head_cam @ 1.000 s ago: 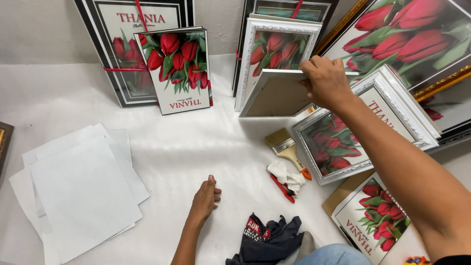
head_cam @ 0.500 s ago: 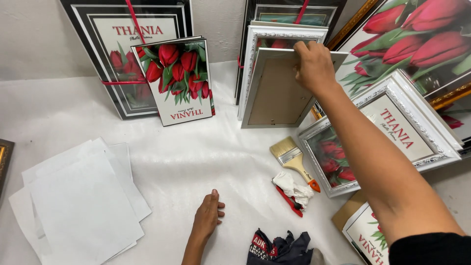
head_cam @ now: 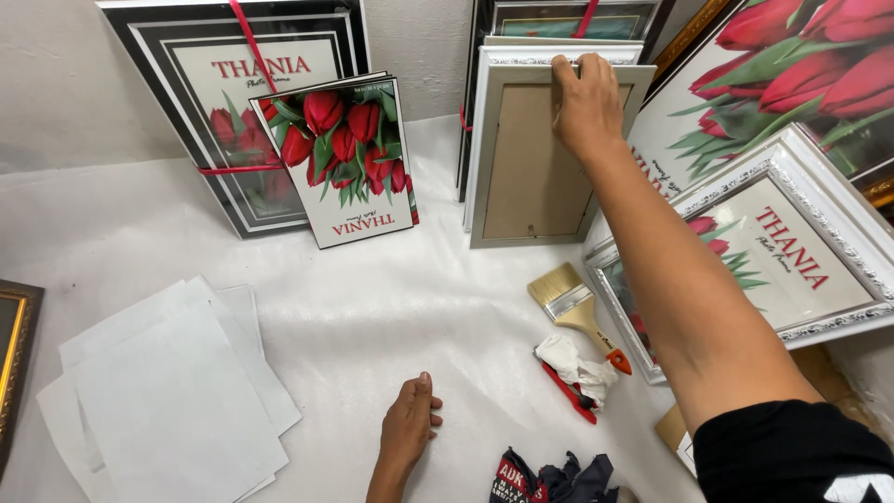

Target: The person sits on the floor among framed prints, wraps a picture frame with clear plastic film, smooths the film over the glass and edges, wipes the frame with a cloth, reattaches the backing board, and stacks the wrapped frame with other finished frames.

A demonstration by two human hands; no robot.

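Head view: a person seated on a white sheet (head_cam: 354, 307) is reaching forward with the right hand (head_cam: 585, 107), whose fingers are curling over the top edge of a silver frame (head_cam: 535, 163) and pinching it. The frame is standing nearly upright with its brown backing facing out, and it is leaning against a white frame (head_cam: 484, 112) behind it at the wall. By the look of it, the frame is being set into the leaning row. The next move seems to call for easing the fingers off without tipping the frame forward.

The left hand (head_cam: 410, 430) is resting flat on the sheet, fingers loosely together and holding nothing, well apart from the frame. A stack of white papers (head_cam: 168, 391) is lying to its left. A brush (head_cam: 577, 312) is lying near the frame's foot, with a white rag (head_cam: 577, 363) just below it covering part of a red tool (head_cam: 570, 391). A tulip print (head_cam: 349, 158) is leaning upside down against a black frame (head_cam: 233, 102) at the wall. A dark cloth (head_cam: 549, 475) is crumpled at the bottom edge of the view.
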